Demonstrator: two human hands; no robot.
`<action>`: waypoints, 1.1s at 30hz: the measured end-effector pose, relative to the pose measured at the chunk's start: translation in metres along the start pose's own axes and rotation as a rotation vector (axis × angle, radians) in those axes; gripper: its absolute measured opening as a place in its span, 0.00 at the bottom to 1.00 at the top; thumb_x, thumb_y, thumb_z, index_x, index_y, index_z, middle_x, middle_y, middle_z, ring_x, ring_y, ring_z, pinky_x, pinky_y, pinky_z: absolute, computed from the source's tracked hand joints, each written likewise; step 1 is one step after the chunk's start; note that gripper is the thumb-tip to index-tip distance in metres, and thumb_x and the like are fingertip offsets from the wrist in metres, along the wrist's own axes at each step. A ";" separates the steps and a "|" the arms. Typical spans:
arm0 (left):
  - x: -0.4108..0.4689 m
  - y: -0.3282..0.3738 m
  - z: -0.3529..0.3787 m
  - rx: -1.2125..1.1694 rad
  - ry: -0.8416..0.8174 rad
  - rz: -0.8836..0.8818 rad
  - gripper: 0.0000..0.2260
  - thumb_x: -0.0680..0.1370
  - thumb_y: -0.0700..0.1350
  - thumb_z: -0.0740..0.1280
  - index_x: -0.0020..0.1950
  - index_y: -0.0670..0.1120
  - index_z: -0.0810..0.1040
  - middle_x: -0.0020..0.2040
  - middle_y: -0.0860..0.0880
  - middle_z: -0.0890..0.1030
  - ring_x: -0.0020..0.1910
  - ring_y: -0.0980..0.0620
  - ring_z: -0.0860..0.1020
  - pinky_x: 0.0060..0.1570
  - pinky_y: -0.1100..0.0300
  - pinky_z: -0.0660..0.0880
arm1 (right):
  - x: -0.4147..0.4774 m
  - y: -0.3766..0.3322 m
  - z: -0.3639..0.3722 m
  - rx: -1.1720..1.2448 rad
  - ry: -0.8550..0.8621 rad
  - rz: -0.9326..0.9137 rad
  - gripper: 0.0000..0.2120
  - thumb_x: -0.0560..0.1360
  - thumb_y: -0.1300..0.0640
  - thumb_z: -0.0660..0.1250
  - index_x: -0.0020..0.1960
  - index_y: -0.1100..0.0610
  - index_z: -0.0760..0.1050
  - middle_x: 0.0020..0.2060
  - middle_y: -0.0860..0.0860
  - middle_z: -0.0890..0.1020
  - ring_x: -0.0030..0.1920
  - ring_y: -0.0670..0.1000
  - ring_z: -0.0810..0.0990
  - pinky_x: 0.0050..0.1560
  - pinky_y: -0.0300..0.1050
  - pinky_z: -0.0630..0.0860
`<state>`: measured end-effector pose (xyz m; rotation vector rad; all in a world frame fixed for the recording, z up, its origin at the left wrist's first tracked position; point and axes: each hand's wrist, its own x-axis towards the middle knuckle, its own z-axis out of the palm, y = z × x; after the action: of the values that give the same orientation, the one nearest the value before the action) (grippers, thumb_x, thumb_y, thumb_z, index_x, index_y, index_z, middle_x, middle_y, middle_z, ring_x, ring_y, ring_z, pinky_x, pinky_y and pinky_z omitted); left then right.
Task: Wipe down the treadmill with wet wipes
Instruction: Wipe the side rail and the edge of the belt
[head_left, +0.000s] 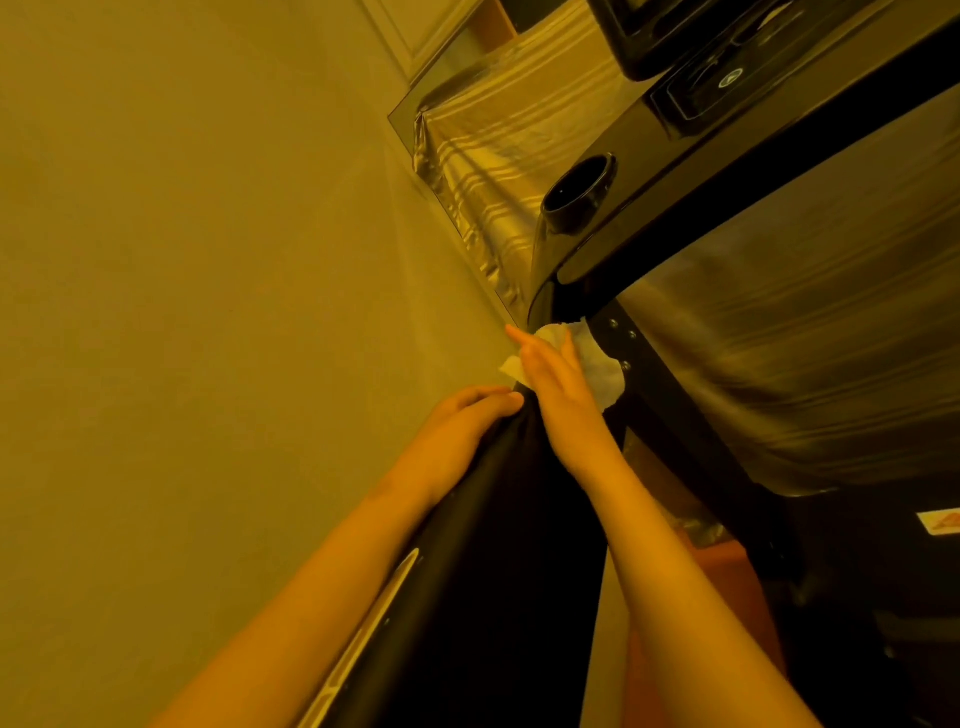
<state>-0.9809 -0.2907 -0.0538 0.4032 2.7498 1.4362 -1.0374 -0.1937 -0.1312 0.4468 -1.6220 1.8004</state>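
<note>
The black treadmill handrail (498, 519) runs from the bottom middle up toward the console (675, 171). A white wet wipe (597, 364) is pressed against the rail's upper end, where it meets the console. My right hand (561, 395) lies flat over the wipe with its fingers stretched out, and part of the wipe is hidden under the palm. Just below and to the left, my left hand (462, 421) curls around the rail's outer side and grips it.
A plain wall (208, 260) fills the left side, close to the rail. A round cup holder (579, 192) sits in the console. Striped curtain fabric (498, 166) hangs beyond. The dark treadmill base (857, 597) is at the lower right.
</note>
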 end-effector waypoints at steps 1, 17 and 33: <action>0.001 -0.002 -0.001 -0.008 -0.002 0.007 0.12 0.78 0.44 0.66 0.60 0.43 0.79 0.56 0.41 0.82 0.56 0.45 0.80 0.59 0.55 0.74 | 0.001 0.001 0.000 -0.025 -0.025 0.021 0.09 0.69 0.27 0.55 0.49 0.17 0.68 0.79 0.50 0.50 0.78 0.50 0.46 0.75 0.64 0.47; 0.002 -0.005 -0.003 0.001 -0.003 -0.046 0.12 0.79 0.46 0.65 0.61 0.45 0.79 0.56 0.44 0.83 0.55 0.47 0.81 0.56 0.56 0.75 | 0.001 0.038 -0.011 0.036 -0.015 0.150 0.27 0.84 0.45 0.45 0.78 0.47 0.38 0.78 0.47 0.42 0.78 0.47 0.40 0.77 0.57 0.41; 0.001 -0.003 -0.001 -0.008 0.018 -0.040 0.13 0.79 0.45 0.65 0.61 0.42 0.78 0.58 0.40 0.82 0.53 0.47 0.80 0.54 0.57 0.75 | 0.006 0.066 -0.026 -0.034 0.029 0.206 0.28 0.82 0.41 0.50 0.79 0.46 0.46 0.79 0.46 0.48 0.77 0.45 0.44 0.78 0.55 0.44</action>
<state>-0.9823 -0.2929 -0.0550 0.3346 2.7486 1.4477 -1.0813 -0.1674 -0.1811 0.2438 -1.7279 1.9156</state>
